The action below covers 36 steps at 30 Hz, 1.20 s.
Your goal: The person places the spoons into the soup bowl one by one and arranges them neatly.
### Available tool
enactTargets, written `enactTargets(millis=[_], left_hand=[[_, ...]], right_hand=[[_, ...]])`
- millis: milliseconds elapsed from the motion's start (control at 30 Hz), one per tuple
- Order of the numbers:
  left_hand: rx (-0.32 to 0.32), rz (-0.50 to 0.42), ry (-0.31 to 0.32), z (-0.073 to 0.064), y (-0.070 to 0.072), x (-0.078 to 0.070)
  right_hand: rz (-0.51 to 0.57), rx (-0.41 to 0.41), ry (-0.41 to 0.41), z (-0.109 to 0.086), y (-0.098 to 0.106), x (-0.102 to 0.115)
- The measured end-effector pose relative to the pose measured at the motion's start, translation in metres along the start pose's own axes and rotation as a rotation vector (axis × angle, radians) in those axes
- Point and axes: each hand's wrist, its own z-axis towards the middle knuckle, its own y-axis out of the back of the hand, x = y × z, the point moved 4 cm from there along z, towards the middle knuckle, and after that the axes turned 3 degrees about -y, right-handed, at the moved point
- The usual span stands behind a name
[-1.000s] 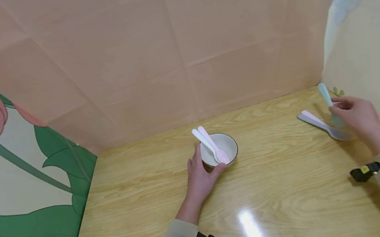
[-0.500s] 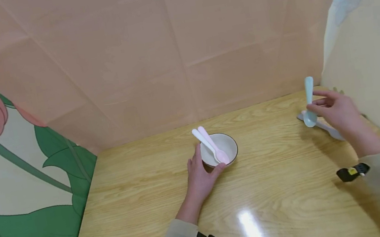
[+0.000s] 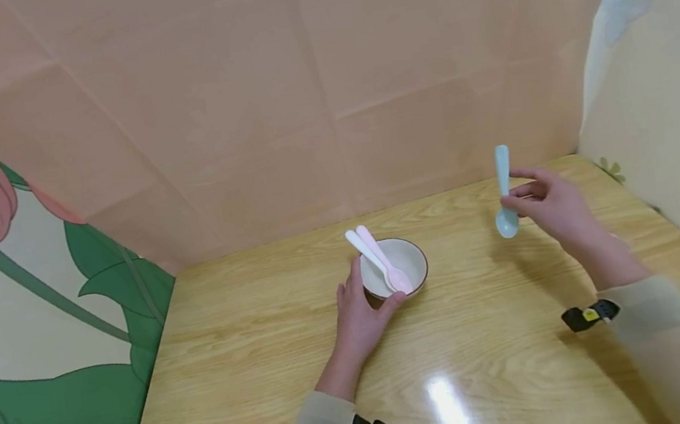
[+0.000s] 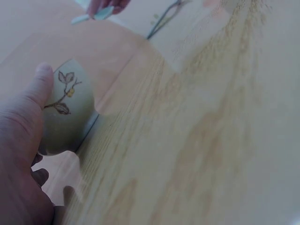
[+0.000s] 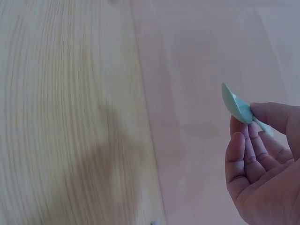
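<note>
Right hand pinches a pale blue spoon between thumb and fingers, close to the neck, and holds it in the air over the right part of the wooden table. Its handle points up and away, the scoop end down; a soft shadow falls on the wood below. Well apart to the left stands a white bowl, the spoon not yet over it. Left hand grips that bowl from the left and near sides, thumb on the near side and fingers round the left; the left wrist view shows a leafy sprig on its outer wall. Inside rest a white spoon and a pink spoon, side by side, handles leaning out over the far left rim.

By the look of it, the step in hand is carrying the blue spoon across to join those two. Next, the right hand would need to travel left, bring the scoop end over the bare right part of the bowl, lower it inside and let go, leaning the handle on the rim. The left hand should hold firm, since a knock could tip the bowl or dislodge the handles.
</note>
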Motion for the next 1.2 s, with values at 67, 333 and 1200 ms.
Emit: enactTargets(millis=[67,333,1200], left_hand=[[0.003,-0.002,0.0,0.001,0.0,-0.001],[0.006,-0.003,0.002,0.001,0.003,-0.002],[0.021,0.037,0.006,-0.005,0.01,-0.005]], right_hand=[[0.028,0.02,0.007,0.0,-0.01,0.004],[0.094,0.097,0.006,0.0,-0.058,0.022],[-0.051,0.262,0.074,-0.01,-0.165,0.067]])
